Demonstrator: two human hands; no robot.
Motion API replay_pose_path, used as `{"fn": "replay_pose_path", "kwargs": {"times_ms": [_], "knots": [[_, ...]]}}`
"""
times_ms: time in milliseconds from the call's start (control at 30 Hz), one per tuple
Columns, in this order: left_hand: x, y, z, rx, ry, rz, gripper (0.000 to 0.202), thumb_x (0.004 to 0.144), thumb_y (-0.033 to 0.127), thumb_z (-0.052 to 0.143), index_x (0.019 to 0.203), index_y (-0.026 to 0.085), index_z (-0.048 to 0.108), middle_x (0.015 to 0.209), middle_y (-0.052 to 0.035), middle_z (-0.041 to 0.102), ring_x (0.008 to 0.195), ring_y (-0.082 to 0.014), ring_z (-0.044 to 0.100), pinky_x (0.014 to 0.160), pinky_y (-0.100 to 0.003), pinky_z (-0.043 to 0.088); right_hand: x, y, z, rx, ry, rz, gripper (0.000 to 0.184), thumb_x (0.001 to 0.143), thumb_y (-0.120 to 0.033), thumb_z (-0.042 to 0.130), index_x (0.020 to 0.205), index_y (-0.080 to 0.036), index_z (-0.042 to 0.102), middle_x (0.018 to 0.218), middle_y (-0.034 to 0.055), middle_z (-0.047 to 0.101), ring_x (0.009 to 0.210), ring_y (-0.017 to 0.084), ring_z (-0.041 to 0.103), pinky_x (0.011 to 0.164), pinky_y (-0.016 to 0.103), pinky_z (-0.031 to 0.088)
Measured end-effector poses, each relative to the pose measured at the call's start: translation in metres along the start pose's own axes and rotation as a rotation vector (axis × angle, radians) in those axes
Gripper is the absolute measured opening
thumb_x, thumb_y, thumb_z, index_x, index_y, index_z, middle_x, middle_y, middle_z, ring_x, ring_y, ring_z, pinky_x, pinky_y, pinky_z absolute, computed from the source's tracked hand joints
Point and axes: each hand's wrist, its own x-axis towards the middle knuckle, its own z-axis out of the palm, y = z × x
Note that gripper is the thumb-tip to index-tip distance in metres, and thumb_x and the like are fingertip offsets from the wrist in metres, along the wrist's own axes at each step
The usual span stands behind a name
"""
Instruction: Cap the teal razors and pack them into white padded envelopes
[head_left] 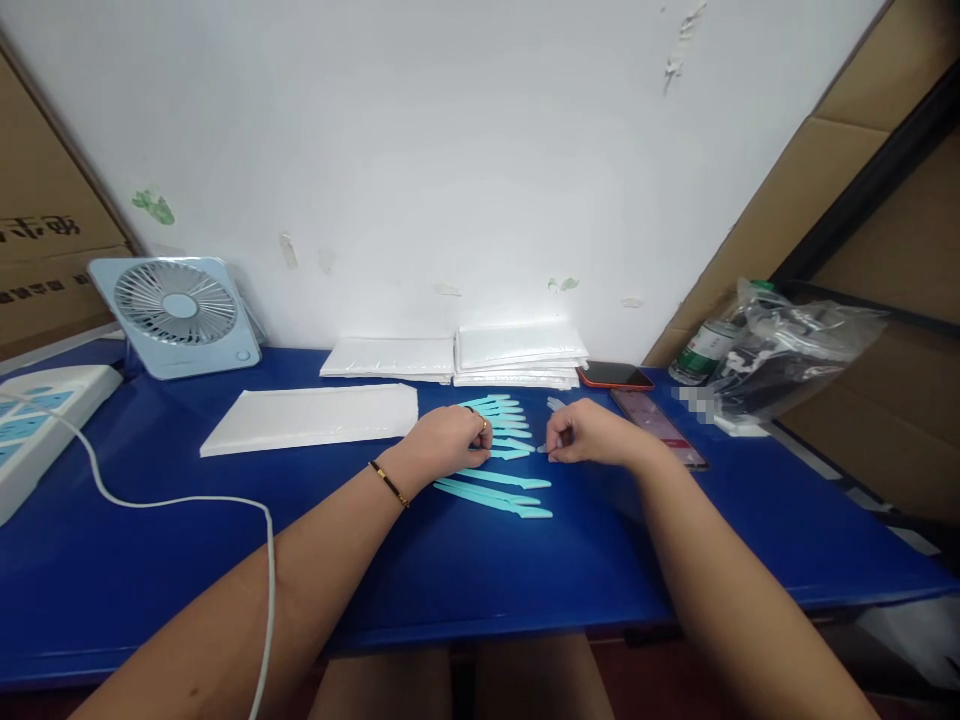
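Observation:
Several turquoise eyebrow razors (504,478) lie fanned in a row on the blue table (480,575), blades toward the right. My left hand (448,440) is closed over the middle of the row, its fingertips pinching one razor near my body's side of the fan; its handle is hidden under the hand. Just right of the blades, my right hand (589,432) is closed in a pinch on a small clear cap (541,448), which sits at a razor's tip. Another clear piece (555,404) shows behind the right hand's fingers.
White padded envelopes (517,345) are stacked against the wall, with one envelope (311,415) lying left. A fan (180,315) and power strip (52,425) stand at left; a white cable (187,498) crosses my left forearm. Right are two phones (619,375), a bottle (703,352) and a plastic bag (787,350).

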Motion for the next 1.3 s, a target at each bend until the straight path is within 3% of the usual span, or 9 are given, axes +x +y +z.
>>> {"fn": "replay_pose_path", "kwargs": {"times_ms": [167,333,433,533,600,700,800,1200,1300], "knots": [[0.001,-0.003,0.000,-0.024,-0.020,0.001,0.011,0.072,0.026,0.058,0.076,0.022,0.068,0.079,0.0002,0.068,0.070,-0.0138,0.058,0.056,-0.022,0.036,0.001,0.001,0.001,-0.005,0.059,0.031,0.031,0.059,-0.029,0.074,0.088,-0.020,0.067,0.081,0.0017,0.066,0.064,0.014,0.059,0.056,0.023,0.043],[-0.001,-0.004,-0.002,-0.058,-0.040,0.016,0.016,0.072,0.034,0.060,0.079,0.021,0.068,0.079,-0.0006,0.068,0.071,-0.0143,0.058,0.055,-0.021,0.038,-0.001,0.005,-0.002,-0.005,-0.018,0.083,0.017,0.068,-0.028,0.067,0.083,-0.021,0.069,0.071,0.0000,0.065,0.064,0.014,0.059,0.056,0.022,0.043],[-0.002,-0.003,-0.005,-0.062,-0.050,0.017,0.018,0.073,0.036,0.060,0.079,0.021,0.068,0.079,-0.0011,0.067,0.072,-0.0143,0.058,0.056,-0.021,0.038,-0.004,0.005,-0.005,-0.002,-0.049,0.103,0.023,0.064,-0.029,0.070,0.086,-0.021,0.069,0.069,-0.0010,0.064,0.061,0.014,0.058,0.055,0.022,0.042],[-0.004,-0.002,-0.007,-0.062,-0.059,0.016,0.020,0.071,0.037,0.062,0.081,0.020,0.067,0.082,-0.0017,0.067,0.075,-0.0151,0.059,0.056,-0.021,0.039,-0.006,0.007,-0.009,-0.055,0.042,0.051,0.032,0.063,-0.028,0.071,0.095,-0.023,0.068,0.080,0.0008,0.064,0.065,0.013,0.057,0.058,0.023,0.042],[-0.003,-0.002,-0.007,-0.075,-0.070,0.012,0.016,0.072,0.033,0.060,0.080,0.020,0.067,0.080,-0.0013,0.068,0.074,-0.0147,0.059,0.057,-0.021,0.039,-0.005,0.009,-0.010,-0.078,0.091,0.038,0.027,0.065,-0.027,0.069,0.092,-0.022,0.070,0.085,0.0022,0.063,0.066,0.013,0.056,0.059,0.023,0.042],[-0.002,-0.003,-0.006,-0.110,-0.084,0.005,0.012,0.073,0.027,0.057,0.077,0.021,0.067,0.074,0.0003,0.067,0.069,-0.0129,0.059,0.057,-0.021,0.039,-0.003,0.012,-0.008,-0.015,0.007,0.085,0.015,0.066,-0.027,0.068,0.079,-0.020,0.072,0.071,0.0010,0.064,0.061,0.012,0.056,0.055,0.021,0.042],[0.000,-0.004,-0.004,-0.116,-0.076,0.002,0.010,0.072,0.024,0.058,0.075,0.021,0.067,0.073,0.0006,0.067,0.067,-0.0124,0.058,0.055,-0.020,0.038,0.000,0.010,-0.004,0.079,-0.066,0.061,0.016,0.066,-0.028,0.069,0.080,-0.020,0.072,0.063,-0.0004,0.065,0.058,0.012,0.058,0.053,0.021,0.042],[0.006,-0.010,0.008,-0.053,-0.018,0.012,0.012,0.076,0.032,0.060,0.079,0.022,0.067,0.076,0.0005,0.067,0.070,-0.0140,0.058,0.057,-0.022,0.036,0.016,-0.012,0.017,0.033,0.101,-0.097,0.014,0.071,-0.029,0.067,0.079,-0.020,0.072,0.077,0.0024,0.068,0.066,0.013,0.060,0.059,0.021,0.044],[0.005,-0.008,0.004,-0.036,0.023,0.016,0.017,0.077,0.034,0.059,0.086,0.022,0.067,0.083,-0.0008,0.066,0.076,-0.0150,0.058,0.061,-0.023,0.039,0.010,-0.001,0.005,0.034,0.262,-0.053,0.017,0.075,-0.030,0.062,0.084,-0.019,0.071,0.080,0.0036,0.069,0.069,0.015,0.060,0.062,0.023,0.045]]}}
